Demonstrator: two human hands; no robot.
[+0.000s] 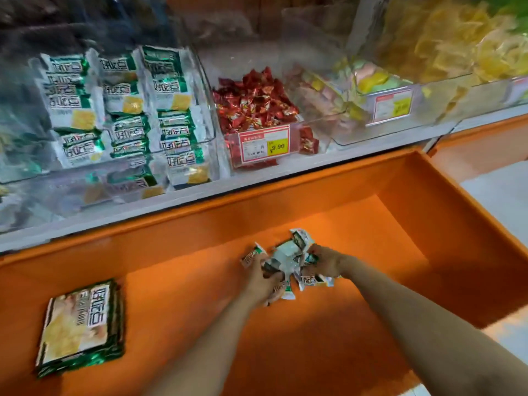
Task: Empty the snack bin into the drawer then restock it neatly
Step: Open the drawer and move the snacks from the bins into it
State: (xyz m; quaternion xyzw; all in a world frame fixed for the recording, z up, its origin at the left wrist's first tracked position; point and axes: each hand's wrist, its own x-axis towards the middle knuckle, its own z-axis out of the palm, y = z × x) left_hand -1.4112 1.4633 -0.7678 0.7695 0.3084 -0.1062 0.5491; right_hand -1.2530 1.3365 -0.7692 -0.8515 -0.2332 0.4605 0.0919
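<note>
While both hands work low in the open orange drawer [414, 195], the left hand [264, 282] has its grip pressed down around a cluster of small green-and-white snack packets [288, 255], fingers curled over the near ones, and the right hand [324, 262] closes its grip on the far side of the same cluster, so the packets are bunched between the two. A few packets poke out loose at the edges of the bunch, one to the left, a couple beneath the right wrist, all lying on the drawer floor. Over at the drawer's left end, well apart from the hands, a neat flat stack of larger packets [81, 328] lies on the floor. Up above the drawer, on the shelf [257, 178], the clear snack bin [183, 172] holds rows of the same green-and-white packets standing in order. Just beside it to the right there's a bin of red wrapped sweets [254, 101] with a red-and-yellow price tag [264, 145] on its front.
</note>
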